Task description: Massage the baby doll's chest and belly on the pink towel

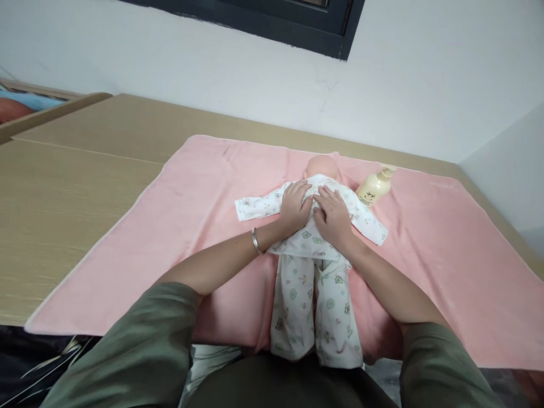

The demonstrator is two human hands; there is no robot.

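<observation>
A baby doll (322, 166) lies on a pink blanket (161, 226), its bald, smooth head pointing away from me. It wears a white printed top (312, 241) and matching trousers (294, 306), whose legs reach over the near table edge. My left hand (295, 204) rests flat on the left of the doll's upper body, fingers stretched out. Beside it, my right hand (332, 214) is laid on the right of the upper body, also open. The thumbs are close together. The cloth under both palms is hidden.
A cream-coloured bottle (374, 188) lies tilted on the blanket, right by the doll's sleeve. Beneath the blanket is a wooden table (85, 198). A white wall (255, 73) with a dark window frame (272, 25) stands behind. At far left is a wooden-edged tray or box (85, 102).
</observation>
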